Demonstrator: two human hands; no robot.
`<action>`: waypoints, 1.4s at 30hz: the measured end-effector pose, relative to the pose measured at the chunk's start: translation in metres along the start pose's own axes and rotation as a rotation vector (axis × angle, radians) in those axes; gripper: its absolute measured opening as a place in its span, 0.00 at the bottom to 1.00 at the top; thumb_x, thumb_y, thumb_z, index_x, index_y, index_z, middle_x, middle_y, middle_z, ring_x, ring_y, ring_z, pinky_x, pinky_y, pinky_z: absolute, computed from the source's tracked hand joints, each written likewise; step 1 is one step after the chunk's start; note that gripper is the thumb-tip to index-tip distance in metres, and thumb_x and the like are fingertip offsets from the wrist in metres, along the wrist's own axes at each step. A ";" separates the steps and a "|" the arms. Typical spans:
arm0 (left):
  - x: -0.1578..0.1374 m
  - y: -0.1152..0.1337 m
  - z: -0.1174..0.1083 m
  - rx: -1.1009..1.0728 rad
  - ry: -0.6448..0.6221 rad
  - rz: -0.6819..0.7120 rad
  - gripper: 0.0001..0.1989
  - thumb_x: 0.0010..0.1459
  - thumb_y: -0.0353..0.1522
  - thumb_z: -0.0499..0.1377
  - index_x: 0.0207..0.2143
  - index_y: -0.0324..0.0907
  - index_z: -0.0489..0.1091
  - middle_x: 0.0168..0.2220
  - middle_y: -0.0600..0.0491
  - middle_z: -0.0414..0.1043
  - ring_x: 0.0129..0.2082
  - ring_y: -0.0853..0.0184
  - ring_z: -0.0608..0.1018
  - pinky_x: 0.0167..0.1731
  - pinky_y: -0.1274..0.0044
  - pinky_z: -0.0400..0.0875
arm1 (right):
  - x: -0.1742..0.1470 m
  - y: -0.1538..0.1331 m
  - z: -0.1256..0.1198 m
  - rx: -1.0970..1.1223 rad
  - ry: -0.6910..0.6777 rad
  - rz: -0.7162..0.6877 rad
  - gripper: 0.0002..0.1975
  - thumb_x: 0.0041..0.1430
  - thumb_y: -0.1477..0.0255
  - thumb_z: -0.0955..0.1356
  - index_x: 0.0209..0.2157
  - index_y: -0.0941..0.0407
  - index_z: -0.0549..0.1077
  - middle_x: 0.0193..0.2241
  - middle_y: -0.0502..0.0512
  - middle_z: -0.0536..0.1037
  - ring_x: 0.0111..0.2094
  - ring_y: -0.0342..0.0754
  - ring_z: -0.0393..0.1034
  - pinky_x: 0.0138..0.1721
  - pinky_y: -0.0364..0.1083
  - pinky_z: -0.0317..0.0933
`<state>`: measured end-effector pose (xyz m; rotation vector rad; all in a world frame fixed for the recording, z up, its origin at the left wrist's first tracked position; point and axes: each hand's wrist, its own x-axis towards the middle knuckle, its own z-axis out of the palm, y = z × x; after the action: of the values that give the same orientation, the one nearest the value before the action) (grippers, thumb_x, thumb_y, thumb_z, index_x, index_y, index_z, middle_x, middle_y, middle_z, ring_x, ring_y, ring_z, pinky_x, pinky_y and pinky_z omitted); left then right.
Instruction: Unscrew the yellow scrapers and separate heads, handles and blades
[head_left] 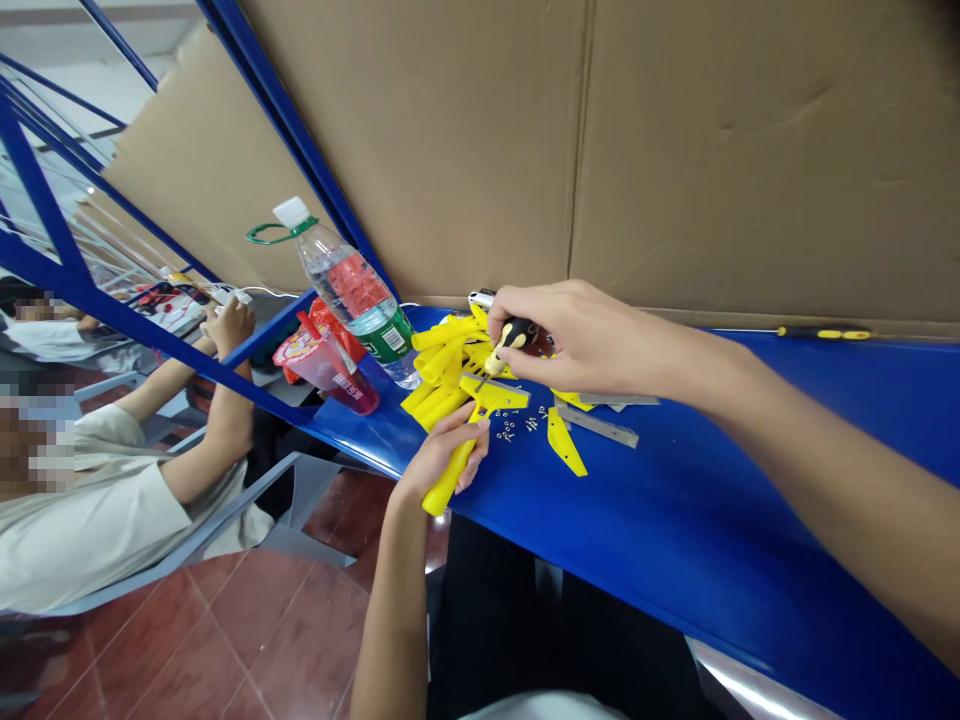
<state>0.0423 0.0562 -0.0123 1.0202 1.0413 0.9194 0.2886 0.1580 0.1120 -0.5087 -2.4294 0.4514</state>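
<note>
My left hand is wrapped round the handle of a yellow plastic scraper, its flat head pointing away from me. My right hand grips a short black-and-yellow screwdriver, its shaft angled down to the scraper's head; whether the tip sits in a screw is too small to tell. Behind them lies a pile of yellow handles. Small screws and nuts are scattered right of the scraper. Close by are a loose yellow plate and flat metal blades.
A water bottle and a pink cup with a straw stand at the blue table's left end. A long screwdriver lies along the cardboard wall. Beyond the blue frame, another person sits left.
</note>
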 end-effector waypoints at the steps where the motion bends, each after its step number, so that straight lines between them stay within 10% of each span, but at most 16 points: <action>1: 0.001 0.000 -0.001 -0.002 -0.002 -0.005 0.17 0.69 0.44 0.68 0.43 0.44 0.66 0.25 0.63 0.67 0.12 0.75 0.65 0.10 0.82 0.60 | 0.000 0.000 0.001 -0.002 0.002 -0.015 0.05 0.69 0.71 0.69 0.46 0.54 0.76 0.37 0.53 0.82 0.34 0.49 0.69 0.38 0.48 0.56; 24: 0.000 0.000 0.002 0.047 0.005 0.008 0.15 0.72 0.43 0.66 0.41 0.44 0.66 0.25 0.62 0.66 0.13 0.75 0.67 0.12 0.81 0.61 | 0.001 0.009 0.006 -0.072 0.097 -0.112 0.05 0.76 0.68 0.69 0.43 0.54 0.77 0.37 0.52 0.82 0.35 0.49 0.74 0.39 0.48 0.60; 42: 0.002 -0.002 -0.001 0.035 -0.010 0.005 0.17 0.68 0.43 0.69 0.45 0.45 0.67 0.24 0.63 0.66 0.13 0.74 0.66 0.13 0.80 0.60 | -0.005 -0.006 0.000 -0.234 -0.092 -0.012 0.09 0.74 0.64 0.72 0.41 0.54 0.80 0.30 0.55 0.81 0.29 0.51 0.73 0.35 0.49 0.57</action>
<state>0.0424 0.0577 -0.0149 1.0560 1.0508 0.9021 0.2906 0.1505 0.1118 -0.5819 -2.5886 0.1897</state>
